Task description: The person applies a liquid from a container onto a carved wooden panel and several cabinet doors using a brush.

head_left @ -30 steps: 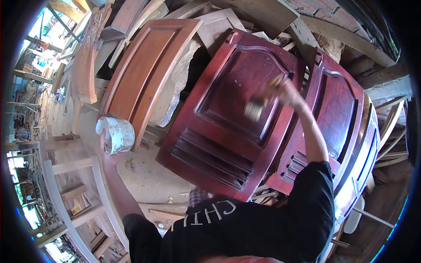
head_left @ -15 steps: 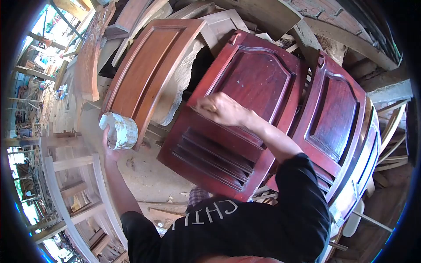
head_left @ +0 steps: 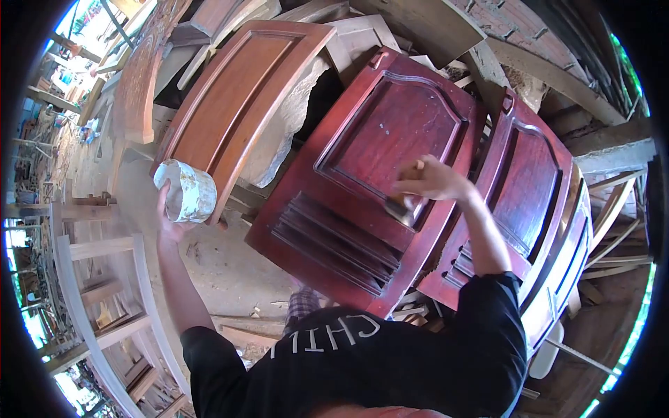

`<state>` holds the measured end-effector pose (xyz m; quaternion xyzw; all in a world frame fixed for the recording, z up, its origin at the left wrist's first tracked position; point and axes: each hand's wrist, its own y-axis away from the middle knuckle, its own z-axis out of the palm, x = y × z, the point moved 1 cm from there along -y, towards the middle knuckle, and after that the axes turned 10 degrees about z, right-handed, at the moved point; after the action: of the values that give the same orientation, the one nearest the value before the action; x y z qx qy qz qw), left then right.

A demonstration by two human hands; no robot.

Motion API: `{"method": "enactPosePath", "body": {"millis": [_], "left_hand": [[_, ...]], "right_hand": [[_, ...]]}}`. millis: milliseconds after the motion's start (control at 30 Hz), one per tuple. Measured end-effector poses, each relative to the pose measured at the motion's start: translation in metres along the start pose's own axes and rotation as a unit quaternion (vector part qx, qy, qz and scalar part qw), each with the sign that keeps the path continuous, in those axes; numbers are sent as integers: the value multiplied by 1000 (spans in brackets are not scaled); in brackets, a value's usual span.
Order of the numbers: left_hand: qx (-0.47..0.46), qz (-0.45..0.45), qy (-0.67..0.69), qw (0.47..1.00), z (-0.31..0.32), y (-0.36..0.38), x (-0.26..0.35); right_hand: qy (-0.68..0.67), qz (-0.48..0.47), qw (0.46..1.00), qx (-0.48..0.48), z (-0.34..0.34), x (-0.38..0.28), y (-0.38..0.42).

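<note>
My left hand (head_left: 169,217) grips a whitish, stain-streaked plastic tub (head_left: 195,195) from its side and underneath, its opening tipped toward the upper left. My right hand (head_left: 433,180) is closed around a paintbrush (head_left: 399,210), whose bristles point down at the lower right of a panel. That panel belongs to a dark red wooden door (head_left: 390,132), which leans back in front of me and has louvre slats (head_left: 334,244) in its lower part. The end of the brush handle shows above my fingers.
A second red door (head_left: 526,181) leans to the right, with more panels past it. On the left stand a lighter brown panel (head_left: 237,90) and a pale wooden frame (head_left: 104,247). Stacked boards (head_left: 425,24) and a brick wall (head_left: 512,21) lie behind.
My right hand has moved right and slightly down, from the door's left edge to the lower right of its panel. The tub in my left hand has shifted slightly up and left.
</note>
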<state>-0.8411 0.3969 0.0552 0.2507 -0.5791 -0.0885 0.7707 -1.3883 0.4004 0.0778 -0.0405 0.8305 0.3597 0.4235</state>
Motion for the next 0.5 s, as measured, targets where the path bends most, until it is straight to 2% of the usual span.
{"method": "enactPosePath", "body": {"millis": [33,100,133,167,200,267,333,400,433,467,500], "left_hand": [[-7,4,-9,1000,-2,-2,-1],[1,9,-10,1000,-12,-8,-5],[7,10,-11,1000,-16,-10,-7],[13,13,-10,1000,-16,-11,-7],[14,17,-16,1000,-12,-8,-8],[-27,29,13,999,-4,-4,-6],[-56,49,21,997,-13,-15,-8],[-6,5,24,1000,-21,-14,-12],[10,2,5,1000,-29,-17,-13],[11,7,8,1000,-29,-16,-12],[24,7,-2,1000,-26,-15,-12]], "right_hand": [[-11,-38,999,23,12,-12,-14],[-82,-47,991,91,29,-30,-50],[-131,-136,975,121,34,-27,-78],[-133,-174,949,226,38,-22,-108],[-139,-178,947,227,35,-19,-125],[-341,-32,923,177,20,-10,-153],[-210,-58,925,311,-27,16,-170],[-142,-139,803,562,-56,10,-152],[-10,-168,748,642,-69,24,-154],[120,-194,670,707,-79,31,-158],[-21,-139,773,619,-68,21,-150]]}}
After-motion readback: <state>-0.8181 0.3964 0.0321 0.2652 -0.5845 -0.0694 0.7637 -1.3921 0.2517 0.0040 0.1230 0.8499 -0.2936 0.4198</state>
